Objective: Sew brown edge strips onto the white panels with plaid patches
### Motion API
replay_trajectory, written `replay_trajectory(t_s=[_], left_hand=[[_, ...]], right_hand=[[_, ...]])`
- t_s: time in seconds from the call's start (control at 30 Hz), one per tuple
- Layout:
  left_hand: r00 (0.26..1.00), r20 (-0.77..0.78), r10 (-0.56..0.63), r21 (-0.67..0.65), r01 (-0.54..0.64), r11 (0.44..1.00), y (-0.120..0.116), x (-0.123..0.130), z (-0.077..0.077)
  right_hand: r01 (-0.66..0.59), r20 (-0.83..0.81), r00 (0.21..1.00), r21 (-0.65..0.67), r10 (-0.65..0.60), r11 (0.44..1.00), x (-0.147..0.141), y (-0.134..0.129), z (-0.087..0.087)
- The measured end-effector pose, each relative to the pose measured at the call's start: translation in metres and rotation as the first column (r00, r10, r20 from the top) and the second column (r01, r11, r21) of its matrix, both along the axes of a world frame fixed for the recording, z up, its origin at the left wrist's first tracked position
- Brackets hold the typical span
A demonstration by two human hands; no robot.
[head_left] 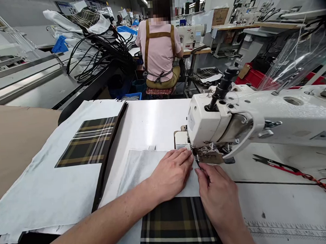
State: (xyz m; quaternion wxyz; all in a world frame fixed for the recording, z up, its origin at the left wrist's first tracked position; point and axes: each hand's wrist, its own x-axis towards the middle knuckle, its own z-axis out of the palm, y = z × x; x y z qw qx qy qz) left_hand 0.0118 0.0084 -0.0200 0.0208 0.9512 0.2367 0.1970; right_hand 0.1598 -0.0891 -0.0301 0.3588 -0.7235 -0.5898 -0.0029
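Note:
A white fabric panel (133, 171) with a dark plaid patch (177, 224) lies on the machine table under my hands. My left hand (173, 173) rests palm down on the panel, its fingers lying flat beside the presser foot. Just in front of the needle area, my right hand (218, 190) pinches the panel's right edge, where a dark strip (197, 163) shows between the fingers. That edge runs up to the head of the white sewing machine (207, 123). The needle tip is hidden.
Stacked white panels (81, 193) with plaid patches lie to the left, beside brown material (15, 145). Thread snips (278, 164) with an orange cord lie at right, above a printed ruler (291, 230). A person (160, 52) sits ahead near a heaped fabric pile (88, 38).

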Motion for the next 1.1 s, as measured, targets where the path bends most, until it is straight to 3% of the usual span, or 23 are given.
replay_trajectory(t_s=[0.47,0.57,0.63,0.67,0.73,0.8,0.87,1.0,1.1], left_hand=[[1.0,0.002,0.023,0.021,-0.023,1.0,0.001,0.005,0.004],[0.995,-0.027,0.092,-0.042,-0.093,0.995,-0.011,-0.018,0.014],[0.955,-0.059,0.29,-0.106,-0.295,0.95,-0.026,-0.051,0.022],[0.902,-0.078,0.425,-0.131,-0.432,0.892,-0.036,-0.071,0.026],[0.745,-0.116,0.657,-0.166,-0.667,0.726,-0.055,-0.112,0.032],[0.646,-0.151,0.748,-0.225,-0.76,0.61,-0.072,-0.142,0.034],[0.653,-0.173,0.738,-0.306,-0.748,0.589,-0.085,-0.156,0.032],[0.729,-0.122,0.674,-0.37,-0.663,0.65,-0.096,-0.154,0.027],[0.742,-0.055,0.668,-0.38,-0.634,0.673,-0.096,-0.151,0.024]], right_hand=[[0.025,0.005,1.0,-0.071,-0.025,0.997,-0.002,0.0,0.005],[0.016,0.001,1.0,-0.072,-0.016,0.997,-0.001,-0.002,0.002],[0.017,-0.007,1.0,-0.069,-0.017,0.997,0.0,-0.004,0.001],[0.017,-0.009,1.0,-0.067,-0.018,0.998,0.0,-0.004,0.0],[0.01,-0.011,1.0,-0.064,-0.011,0.998,0.0,-0.005,0.0],[-0.001,-0.013,1.0,-0.065,0.0,0.998,0.0,-0.006,0.0],[-0.002,-0.014,1.0,-0.061,0.001,0.998,0.001,-0.007,0.0],[0.004,-0.01,1.0,-0.03,-0.004,1.0,0.002,-0.006,0.0],[0.0,0.003,1.0,-0.042,0.0,0.999,0.001,-0.005,0.001]])
